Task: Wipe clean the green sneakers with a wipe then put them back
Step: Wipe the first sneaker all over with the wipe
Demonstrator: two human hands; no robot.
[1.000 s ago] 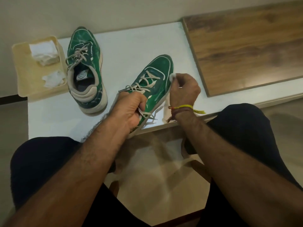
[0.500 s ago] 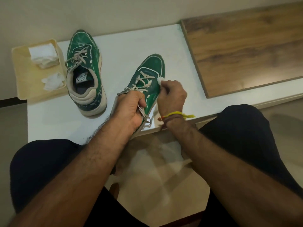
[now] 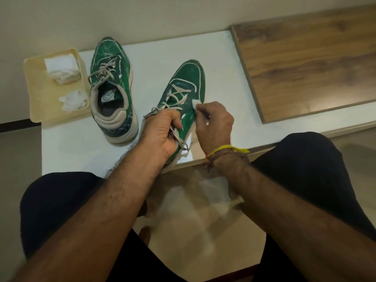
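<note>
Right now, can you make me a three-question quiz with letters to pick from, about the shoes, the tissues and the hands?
1. Where does the tray sit?
A. left of the untouched sneaker
B. on the wooden board
C. on the person's lap

2. How many green sneakers are on the white table?
A. one
B. two
C. three

3. What does the right hand do?
A. lies flat on the table
B. pinches a wipe against the held sneaker
C. pulls the laces

Answers: 1 A, the tray touches that sneaker's left side. 2 B, one stands alone, the left hand grips the other. 3 B, white wipe shows at its fingertips.
</note>
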